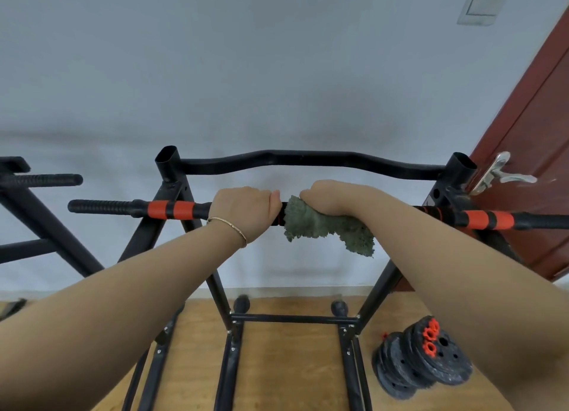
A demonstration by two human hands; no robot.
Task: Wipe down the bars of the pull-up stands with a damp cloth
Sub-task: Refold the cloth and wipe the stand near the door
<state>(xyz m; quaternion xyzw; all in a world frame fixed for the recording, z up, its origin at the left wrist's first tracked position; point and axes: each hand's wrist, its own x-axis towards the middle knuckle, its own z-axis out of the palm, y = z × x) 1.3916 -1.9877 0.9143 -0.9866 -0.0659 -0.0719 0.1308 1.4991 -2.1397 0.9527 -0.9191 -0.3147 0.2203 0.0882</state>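
Holds front bar (172,209) bare with left grip (246,210); clamps green cloth (324,226) round same bar with right grip (332,198), just beside.

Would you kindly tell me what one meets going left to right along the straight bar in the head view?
Along the straight bar: ribbed black grip → orange bands → left hand → green cloth, gripped by the right hand → further orange bands.
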